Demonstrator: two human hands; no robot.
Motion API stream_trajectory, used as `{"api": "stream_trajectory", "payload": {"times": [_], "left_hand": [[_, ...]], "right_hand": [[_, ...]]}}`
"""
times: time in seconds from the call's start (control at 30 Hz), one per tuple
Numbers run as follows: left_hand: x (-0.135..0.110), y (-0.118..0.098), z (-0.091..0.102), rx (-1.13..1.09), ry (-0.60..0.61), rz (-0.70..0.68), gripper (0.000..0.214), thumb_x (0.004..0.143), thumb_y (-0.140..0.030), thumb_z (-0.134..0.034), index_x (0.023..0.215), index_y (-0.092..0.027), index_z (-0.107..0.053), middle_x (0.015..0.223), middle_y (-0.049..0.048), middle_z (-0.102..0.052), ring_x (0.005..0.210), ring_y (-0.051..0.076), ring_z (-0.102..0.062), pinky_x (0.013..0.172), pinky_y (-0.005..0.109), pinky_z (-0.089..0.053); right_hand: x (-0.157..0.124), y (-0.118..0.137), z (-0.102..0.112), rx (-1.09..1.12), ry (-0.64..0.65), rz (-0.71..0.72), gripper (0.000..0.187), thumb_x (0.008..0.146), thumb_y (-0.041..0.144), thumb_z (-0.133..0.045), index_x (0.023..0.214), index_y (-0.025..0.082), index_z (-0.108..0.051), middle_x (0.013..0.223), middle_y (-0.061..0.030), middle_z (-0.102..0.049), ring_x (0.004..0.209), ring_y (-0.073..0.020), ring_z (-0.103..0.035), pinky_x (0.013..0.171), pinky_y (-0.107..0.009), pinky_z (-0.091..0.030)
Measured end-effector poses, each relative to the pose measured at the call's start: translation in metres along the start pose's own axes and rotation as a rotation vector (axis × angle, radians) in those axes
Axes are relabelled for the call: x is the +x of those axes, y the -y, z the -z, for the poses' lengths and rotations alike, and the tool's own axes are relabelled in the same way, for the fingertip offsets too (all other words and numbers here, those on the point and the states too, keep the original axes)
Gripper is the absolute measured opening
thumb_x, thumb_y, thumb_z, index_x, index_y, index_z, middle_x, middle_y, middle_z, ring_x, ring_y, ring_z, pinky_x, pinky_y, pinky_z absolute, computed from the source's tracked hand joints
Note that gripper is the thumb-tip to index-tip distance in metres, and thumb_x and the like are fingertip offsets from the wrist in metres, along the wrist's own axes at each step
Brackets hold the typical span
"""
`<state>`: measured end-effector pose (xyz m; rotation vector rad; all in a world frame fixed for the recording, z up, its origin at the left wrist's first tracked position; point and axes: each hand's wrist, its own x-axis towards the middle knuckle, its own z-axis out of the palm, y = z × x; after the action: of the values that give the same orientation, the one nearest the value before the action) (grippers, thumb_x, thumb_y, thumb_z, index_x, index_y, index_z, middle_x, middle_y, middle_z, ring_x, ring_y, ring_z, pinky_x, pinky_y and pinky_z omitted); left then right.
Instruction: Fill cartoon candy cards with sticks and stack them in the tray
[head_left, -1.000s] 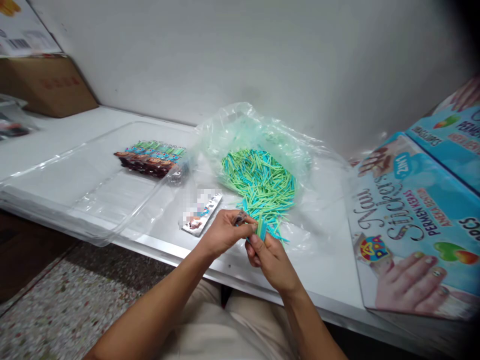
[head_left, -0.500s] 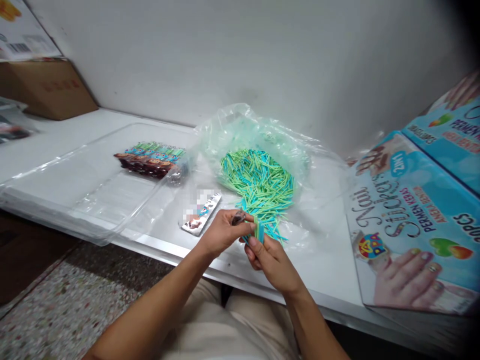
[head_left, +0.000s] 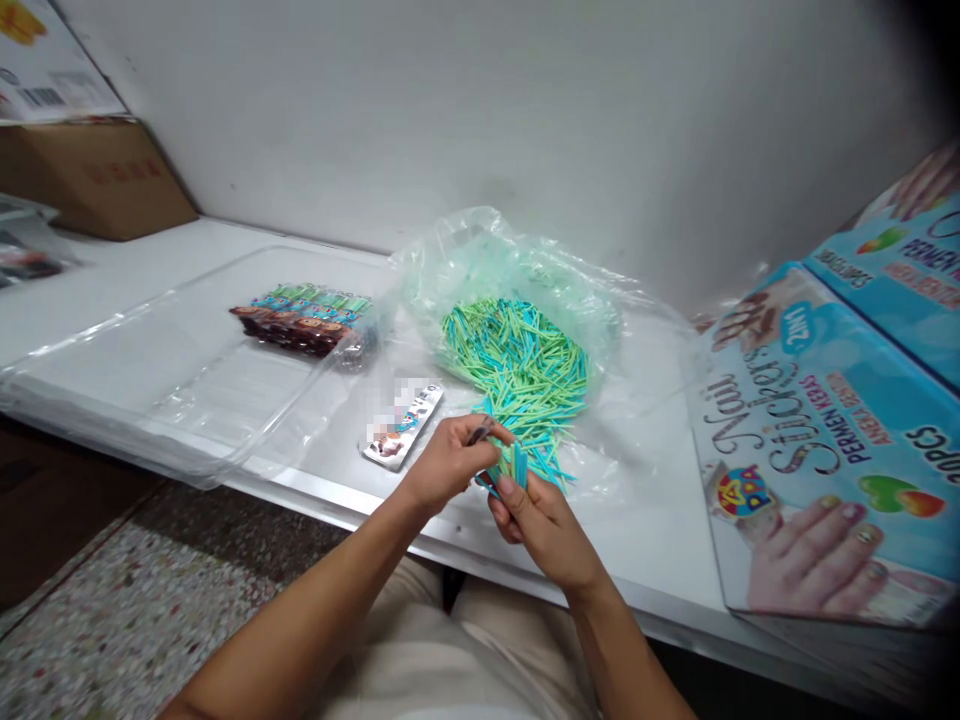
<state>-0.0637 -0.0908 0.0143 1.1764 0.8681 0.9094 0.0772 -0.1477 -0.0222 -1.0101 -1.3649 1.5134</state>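
Note:
Both hands meet at the near edge of the white table (head_left: 675,560). My left hand (head_left: 448,462) is closed, its fingertips pinching a small dark item against a short bundle of green and blue sticks (head_left: 514,462). My right hand (head_left: 541,525) is closed round the lower end of that bundle. Just beyond lies a heap of the same thin sticks (head_left: 521,362) on an open clear plastic bag (head_left: 495,265). A small printed sticker card (head_left: 403,424) lies flat to the left of my hands.
A clear plastic tray (head_left: 150,370) at the left holds a row of small coloured packets (head_left: 304,317). Blue nail-sticker boxes (head_left: 817,440) stand at the right. A cardboard box (head_left: 97,175) sits at the far left by the wall. Speckled floor shows below.
My hands have barely shifted. The left fingers have worked slightly over the top of the bundle, and the bundle sits a little lower in the right hand.

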Motion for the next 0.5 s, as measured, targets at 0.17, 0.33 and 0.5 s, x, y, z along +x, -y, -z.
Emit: {"api": "stream_trajectory", "payload": {"times": [0.17, 0.33, 0.5], "left_hand": [[0.0002, 0.0003, -0.0005, -0.069, 0.066, 0.049, 0.018, 0.061, -0.025, -0.069, 0.072, -0.012, -0.063, 0.052, -0.0045, -0.048, 0.046, 0.006, -0.041, 0.045, 0.019, -0.034], [0.0012, 0.0064, -0.0004, -0.035, 0.048, 0.034, 0.013, 0.064, -0.024, -0.065, 0.067, -0.013, -0.057, 0.051, -0.0054, -0.046, 0.044, 0.006, -0.041, 0.044, 0.018, -0.032], [0.0003, 0.0062, 0.0007, -0.020, 0.037, 0.005, 0.011, 0.067, -0.023, -0.060, 0.066, -0.014, -0.055, 0.052, -0.0053, -0.045, 0.045, 0.005, -0.040, 0.044, 0.018, -0.031]], "right_hand": [[0.0000, -0.0007, 0.0018, -0.007, 0.011, 0.005, 0.035, 0.095, 0.046, -0.043, 0.073, 0.020, -0.045, 0.062, 0.0049, -0.041, 0.048, -0.0070, -0.033, 0.044, -0.023, -0.025], [-0.0014, 0.0000, 0.0001, 0.012, 0.026, 0.005, 0.035, 0.095, 0.047, -0.043, 0.073, 0.019, -0.044, 0.063, 0.0047, -0.041, 0.049, -0.0068, -0.033, 0.045, -0.023, -0.025], [-0.0010, -0.0019, 0.0015, 0.043, 0.036, 0.009, 0.035, 0.096, 0.045, -0.043, 0.073, 0.019, -0.044, 0.061, 0.0054, -0.040, 0.048, -0.0060, -0.032, 0.044, -0.022, -0.024]]}}
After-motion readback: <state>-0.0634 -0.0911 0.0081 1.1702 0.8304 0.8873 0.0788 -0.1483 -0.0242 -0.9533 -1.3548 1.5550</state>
